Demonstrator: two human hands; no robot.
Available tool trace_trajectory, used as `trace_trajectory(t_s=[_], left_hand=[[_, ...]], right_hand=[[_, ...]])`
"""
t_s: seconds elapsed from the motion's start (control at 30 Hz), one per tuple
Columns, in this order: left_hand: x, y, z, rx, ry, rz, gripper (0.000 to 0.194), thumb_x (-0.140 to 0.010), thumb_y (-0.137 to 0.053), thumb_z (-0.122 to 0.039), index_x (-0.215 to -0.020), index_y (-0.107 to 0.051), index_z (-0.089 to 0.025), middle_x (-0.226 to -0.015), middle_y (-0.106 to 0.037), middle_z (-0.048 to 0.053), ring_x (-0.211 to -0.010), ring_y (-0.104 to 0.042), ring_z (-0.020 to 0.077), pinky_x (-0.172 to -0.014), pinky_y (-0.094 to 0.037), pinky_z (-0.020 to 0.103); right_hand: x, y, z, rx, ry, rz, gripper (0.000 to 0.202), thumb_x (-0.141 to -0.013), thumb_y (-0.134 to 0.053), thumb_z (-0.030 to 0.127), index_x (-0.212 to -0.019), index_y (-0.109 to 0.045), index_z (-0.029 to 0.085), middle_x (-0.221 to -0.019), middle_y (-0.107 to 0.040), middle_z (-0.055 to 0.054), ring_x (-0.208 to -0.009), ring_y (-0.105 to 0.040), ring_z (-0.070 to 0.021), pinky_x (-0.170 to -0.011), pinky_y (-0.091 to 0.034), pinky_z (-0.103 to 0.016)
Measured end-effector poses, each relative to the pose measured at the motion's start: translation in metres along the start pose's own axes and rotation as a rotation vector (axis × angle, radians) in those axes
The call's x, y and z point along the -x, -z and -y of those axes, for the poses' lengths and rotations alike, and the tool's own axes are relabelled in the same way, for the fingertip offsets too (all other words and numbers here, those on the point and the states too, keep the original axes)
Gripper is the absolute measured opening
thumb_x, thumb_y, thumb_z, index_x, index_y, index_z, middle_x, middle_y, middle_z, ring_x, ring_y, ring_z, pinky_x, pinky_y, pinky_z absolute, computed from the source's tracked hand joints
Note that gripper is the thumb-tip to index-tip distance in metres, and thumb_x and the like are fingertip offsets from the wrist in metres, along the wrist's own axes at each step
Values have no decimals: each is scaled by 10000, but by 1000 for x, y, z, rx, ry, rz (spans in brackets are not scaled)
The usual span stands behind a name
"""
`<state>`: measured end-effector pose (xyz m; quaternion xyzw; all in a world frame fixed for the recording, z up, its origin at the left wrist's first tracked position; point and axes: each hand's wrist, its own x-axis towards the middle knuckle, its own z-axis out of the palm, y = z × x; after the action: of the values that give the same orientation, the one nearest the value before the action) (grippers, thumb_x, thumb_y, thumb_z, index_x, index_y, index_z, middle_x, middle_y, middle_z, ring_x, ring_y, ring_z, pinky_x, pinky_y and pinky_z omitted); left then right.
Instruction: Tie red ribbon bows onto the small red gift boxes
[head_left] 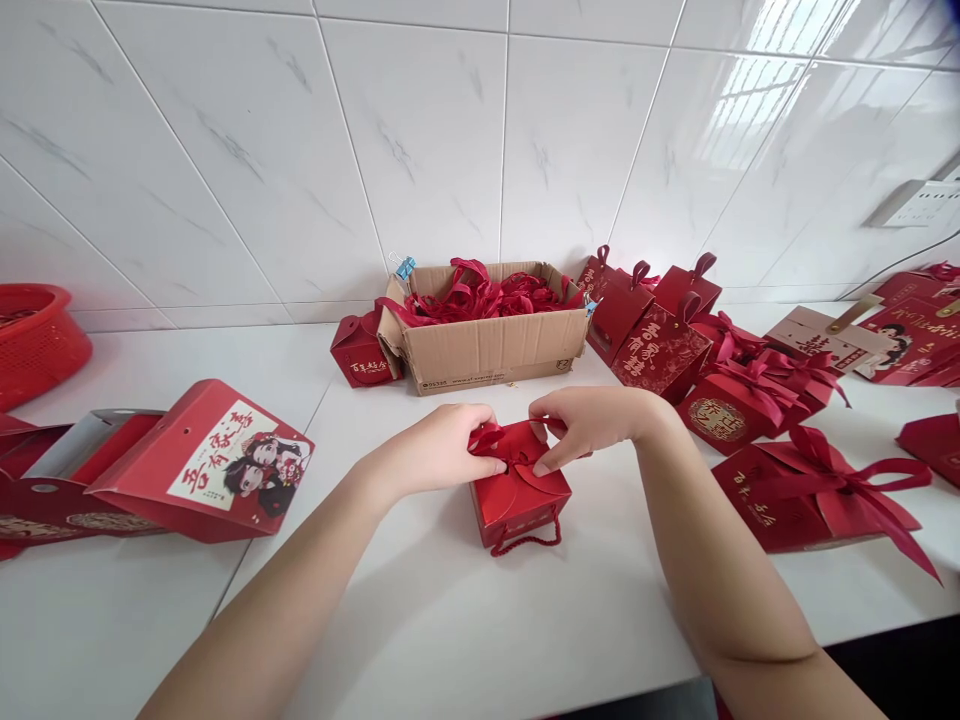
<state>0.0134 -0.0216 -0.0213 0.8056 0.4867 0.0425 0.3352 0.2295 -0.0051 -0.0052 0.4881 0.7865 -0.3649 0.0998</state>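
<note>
A small red gift box [517, 505] with overlapping rounded top flaps stands on the white counter, a twisted red cord handle [527, 546] hanging at its near side. My left hand [442, 448] is closed at the box's left, pinching a red ribbon [486, 438] with the thumb resting by the top flaps. From the right, my right hand [596, 425] pinches the ribbon's other side, its fingertips touching the box top. The fingers partly cover the ribbon and the flaps.
Behind stands a cardboard carton [495, 350] full of red ribbons [480, 295]. A red box [366, 350] sits left of it. Bow-tied boxes [795, 490] and handled boxes [660, 345] crowd the right. Larger open red boxes [202, 460] and a red plastic basket [37, 345] are at left.
</note>
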Motion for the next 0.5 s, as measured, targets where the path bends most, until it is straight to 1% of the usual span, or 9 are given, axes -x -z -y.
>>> trace_trajectory(t_s=[0.1,0.23,0.3,0.37,0.43,0.5], left_hand=[[0,-2,-1,-12,3,-11,259,-733,-590,-441,-743,-465,-215,-757,-556,-25,-648,-477,151,-520,-336,262],[-2,-3,-2,-5,1,-21,250,-733,-589,-440,-748,-483,-215,-771,-574,-20,-654,-490,155,-519,-343,264],[-1,0,-2,6,-12,-34,246,-737,-589,-435,-737,-484,-213,-755,-565,-20,-653,-487,154,-526,-345,264],[1,4,-2,30,-39,-79,226,-738,-596,-422,-773,-507,-217,-760,-556,-18,-672,-489,156,-548,-357,264],[3,8,-2,60,-61,-141,241,-725,-619,-405,-865,-532,-229,-786,-544,-15,-688,-490,156,-562,-368,261],[5,11,-1,83,-66,-172,298,-709,-641,-385,-948,-529,-245,-797,-525,-17,-681,-485,152,-556,-367,254]], right_hand=[[-3,-1,0,-2,-11,19,427,-613,-718,554,-759,-485,227,-616,-552,44,-564,-499,-118,-478,-323,-239],[-4,-1,-1,0,-23,20,443,-615,-718,561,-754,-466,225,-620,-554,43,-563,-487,-119,-479,-322,-237],[-2,0,-2,2,5,14,422,-663,-677,573,-734,-462,218,-628,-544,35,-559,-464,-114,-480,-311,-239],[1,2,-4,-34,58,-5,383,-762,-577,561,-697,-445,207,-630,-506,28,-559,-435,-109,-488,-311,-242],[5,3,-7,-115,106,-41,350,-846,-464,496,-668,-413,200,-641,-441,25,-570,-421,-107,-507,-334,-243],[8,4,-9,-191,106,-81,314,-872,-412,431,-662,-384,198,-654,-384,26,-578,-431,-106,-529,-362,-243]])
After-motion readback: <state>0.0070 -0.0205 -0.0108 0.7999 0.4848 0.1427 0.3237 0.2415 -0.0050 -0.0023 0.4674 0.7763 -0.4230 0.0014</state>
